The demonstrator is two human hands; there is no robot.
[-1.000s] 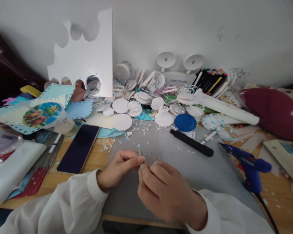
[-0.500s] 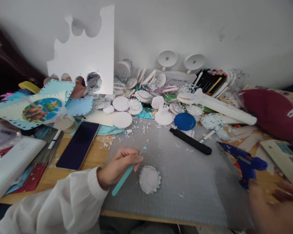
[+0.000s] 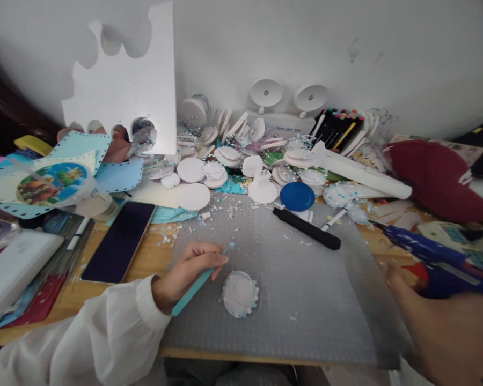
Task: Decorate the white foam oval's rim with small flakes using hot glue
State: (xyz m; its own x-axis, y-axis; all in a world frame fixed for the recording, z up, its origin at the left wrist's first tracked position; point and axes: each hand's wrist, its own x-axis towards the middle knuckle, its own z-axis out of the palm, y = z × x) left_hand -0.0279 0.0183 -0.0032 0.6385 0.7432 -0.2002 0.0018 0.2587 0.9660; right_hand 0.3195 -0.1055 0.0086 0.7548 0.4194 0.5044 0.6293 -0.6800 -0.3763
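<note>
Glue gun (image 3: 434,250) lifted, right hand (image 3: 451,332); left hand (image 3: 189,268) pinching teal strip (image 3: 192,292).

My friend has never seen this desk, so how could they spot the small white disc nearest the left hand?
Find the grey gridded mat on the desk. Near its front edge, right of the left hand holding a turquoise stick, lies the small white disc. Frilled with pale bits, it lies apart from the heaped discs along the back.

The blurred right hand (image 3: 451,332) hides the handle of the glue gun (image 3: 440,256), whose rear the right edge cuts off.
</note>
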